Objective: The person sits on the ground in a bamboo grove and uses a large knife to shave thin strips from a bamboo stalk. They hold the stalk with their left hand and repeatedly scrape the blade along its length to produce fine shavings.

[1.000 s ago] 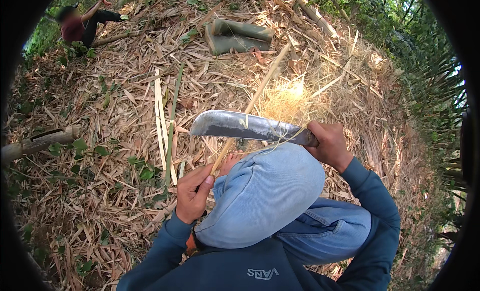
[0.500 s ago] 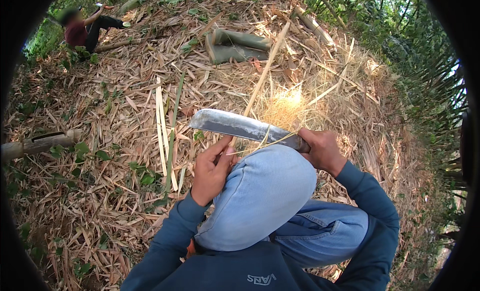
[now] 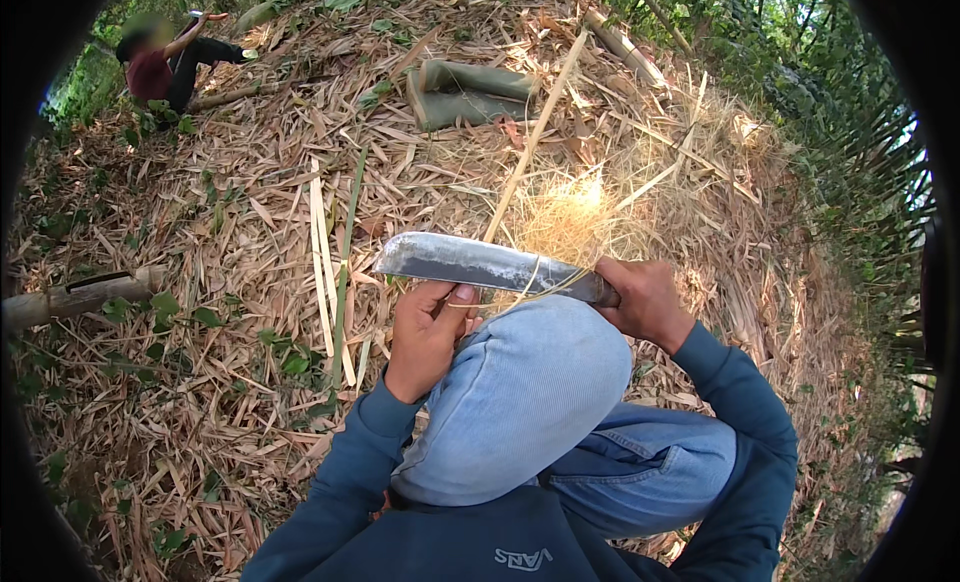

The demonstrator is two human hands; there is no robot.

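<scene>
Left forearm [image 3: 345,452] slants up beside the raised denim knee [image 3: 530,397]; right forearm [image 3: 728,382] angles inward from a bent elbow to the knee's other side. Leaf-littered ground [image 3: 230,382] spreads broadly to the left; greenery [image 3: 860,152] bounds the right. A log [image 3: 80,294] lies at the left rim, well apart from both arms. Green boots [image 3: 465,109] lie farther out, near the far end of the long wooden strip [image 3: 535,142]. Pale slats [image 3: 320,252] rest to the left of the work. Machete [image 3: 470,260]: crosswise over the strip, nearly level, tip left. Right hand [image 3: 648,300]: closed round its handle. Left hand [image 3: 425,337]: thumb and forefinger pinched on the strip's near end, close under the blade; whether they touch the metal, I cannot tell. A thin, curled shaving [image 3: 565,283] loops across the blade near the handle.
</scene>
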